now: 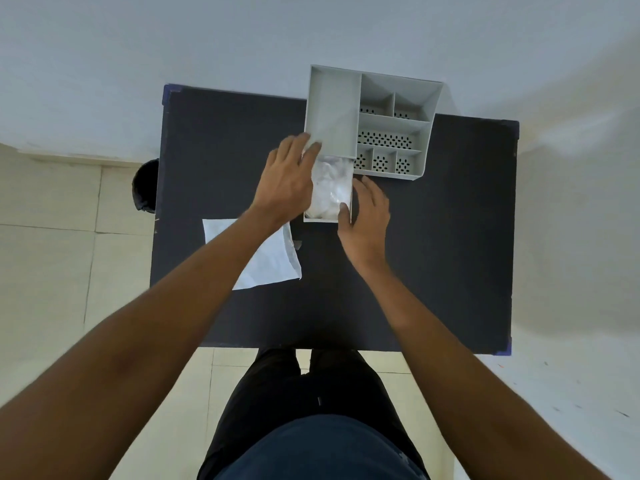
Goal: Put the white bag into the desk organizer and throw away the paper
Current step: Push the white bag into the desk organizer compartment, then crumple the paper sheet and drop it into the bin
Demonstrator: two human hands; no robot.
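The grey desk organizer (pixel 393 123) stands at the far edge of the dark table (pixel 443 244). Its drawer (pixel 320 219) is pulled out toward me at the front left. The crinkled white bag (pixel 330 188) lies inside that drawer. My left hand (pixel 285 181) rests flat over the drawer's left side, fingers spread, tips reaching the organizer's tall left compartment. My right hand (pixel 367 216) clasps the drawer's near right corner, thumb on the inside by the bag, fingers along the outer wall. The white sheet of paper (pixel 273 261) lies flat on the table, partly under my left forearm.
A black round bin (pixel 145 185) stands on the tiled floor just off the table's left edge. The organizer's right side has several perforated compartments. My legs are at the table's near edge.
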